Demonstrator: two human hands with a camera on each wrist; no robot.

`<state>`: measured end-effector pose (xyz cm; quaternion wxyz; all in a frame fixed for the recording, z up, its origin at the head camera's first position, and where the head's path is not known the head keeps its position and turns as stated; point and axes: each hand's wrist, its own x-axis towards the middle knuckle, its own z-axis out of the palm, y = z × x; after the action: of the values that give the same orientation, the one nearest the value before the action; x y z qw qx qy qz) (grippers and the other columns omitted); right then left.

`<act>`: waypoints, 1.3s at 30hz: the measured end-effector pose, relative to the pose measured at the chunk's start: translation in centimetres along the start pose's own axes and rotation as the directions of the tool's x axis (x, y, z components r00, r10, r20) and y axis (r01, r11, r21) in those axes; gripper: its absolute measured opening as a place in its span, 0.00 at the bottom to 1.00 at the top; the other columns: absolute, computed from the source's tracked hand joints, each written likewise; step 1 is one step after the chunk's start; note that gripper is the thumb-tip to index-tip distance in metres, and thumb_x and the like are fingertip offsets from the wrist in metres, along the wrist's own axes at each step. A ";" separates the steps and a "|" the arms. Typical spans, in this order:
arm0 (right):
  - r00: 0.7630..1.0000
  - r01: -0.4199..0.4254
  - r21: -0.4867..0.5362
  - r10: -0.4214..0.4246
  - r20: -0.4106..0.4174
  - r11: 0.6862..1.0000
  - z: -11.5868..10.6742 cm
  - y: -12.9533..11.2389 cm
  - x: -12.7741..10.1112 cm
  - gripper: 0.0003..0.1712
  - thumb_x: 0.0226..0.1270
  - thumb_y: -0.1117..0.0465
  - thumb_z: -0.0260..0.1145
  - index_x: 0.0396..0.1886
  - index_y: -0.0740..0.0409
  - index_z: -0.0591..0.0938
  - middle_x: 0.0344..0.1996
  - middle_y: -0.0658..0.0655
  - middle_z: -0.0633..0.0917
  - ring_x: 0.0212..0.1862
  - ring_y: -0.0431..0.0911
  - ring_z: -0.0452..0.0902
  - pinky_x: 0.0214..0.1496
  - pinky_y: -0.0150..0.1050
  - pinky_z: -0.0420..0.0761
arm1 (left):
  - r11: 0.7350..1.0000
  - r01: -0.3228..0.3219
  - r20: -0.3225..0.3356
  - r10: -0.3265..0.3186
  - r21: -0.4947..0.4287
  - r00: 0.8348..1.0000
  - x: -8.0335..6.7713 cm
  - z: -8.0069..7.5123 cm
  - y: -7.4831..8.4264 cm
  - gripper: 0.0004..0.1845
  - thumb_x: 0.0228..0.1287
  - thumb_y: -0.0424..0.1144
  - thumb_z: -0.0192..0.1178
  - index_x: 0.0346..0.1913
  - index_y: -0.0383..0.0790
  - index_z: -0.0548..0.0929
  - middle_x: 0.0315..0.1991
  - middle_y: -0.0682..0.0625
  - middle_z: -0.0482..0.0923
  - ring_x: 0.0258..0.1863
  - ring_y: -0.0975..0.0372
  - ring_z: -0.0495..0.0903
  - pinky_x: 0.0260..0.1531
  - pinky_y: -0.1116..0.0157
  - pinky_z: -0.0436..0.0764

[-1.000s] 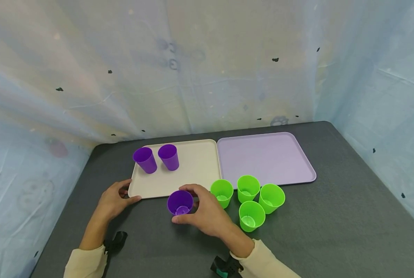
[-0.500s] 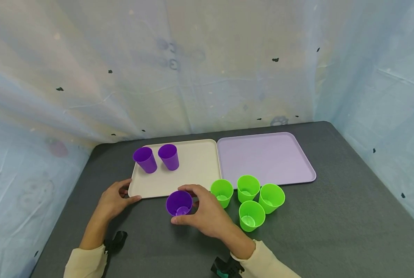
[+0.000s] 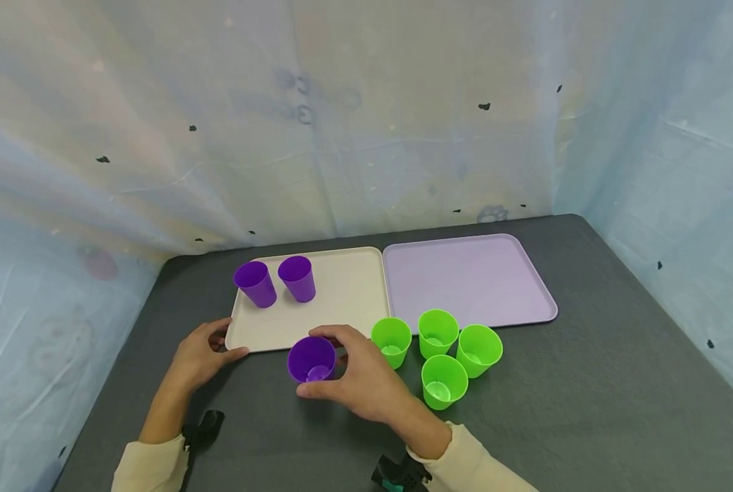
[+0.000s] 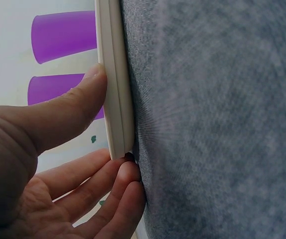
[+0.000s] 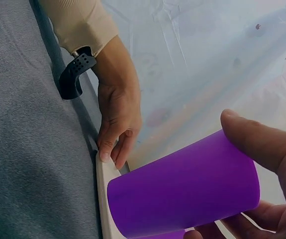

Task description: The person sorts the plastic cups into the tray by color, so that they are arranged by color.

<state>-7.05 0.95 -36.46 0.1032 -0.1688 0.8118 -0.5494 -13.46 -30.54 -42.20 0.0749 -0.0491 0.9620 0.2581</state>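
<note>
My right hand [image 3: 348, 372] grips a purple cup [image 3: 311, 359] just off the front edge of the cream tray [image 3: 341, 301]; the right wrist view shows thumb and fingers wrapped around that cup [image 5: 182, 189]. My left hand [image 3: 203, 355] holds the tray's front-left corner, thumb on top and fingers under the rim [image 4: 114, 99]. Two more purple cups [image 3: 255, 283] [image 3: 297, 278] stand upright at the tray's far left. Several green cups [image 3: 438, 352] cluster on the table to the right of my right hand.
An empty lilac tray [image 3: 464, 280] lies beside the cream one on the right. Everything sits on a dark grey table [image 3: 587, 396] enclosed by pale blue sheeting on three sides. Black wrist mounts [image 3: 203, 427] show near both sleeves.
My right hand has carried the purple cup slightly left and toward the cream tray's front edge. The left hand has stayed on the tray corner.
</note>
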 end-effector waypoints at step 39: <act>0.997 0.072 -0.142 -0.066 0.047 0.987 -3.0 -2.8 1.0 0.40 0.47 0.47 0.83 0.62 0.44 0.77 0.55 0.43 0.80 0.52 0.39 0.79 0.50 0.30 0.82 | 1.000 -0.023 -0.013 0.023 0.007 1.000 -0.2 -0.1 0.0 0.45 0.59 0.52 0.71 0.71 0.30 0.66 0.59 0.30 0.72 0.53 0.41 0.77 0.50 0.43 0.76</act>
<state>-8.59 2.20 -32.66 0.0889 -0.2154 0.8405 -0.4891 -13.29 -30.55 -42.10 0.0658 -0.0397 0.9638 0.2555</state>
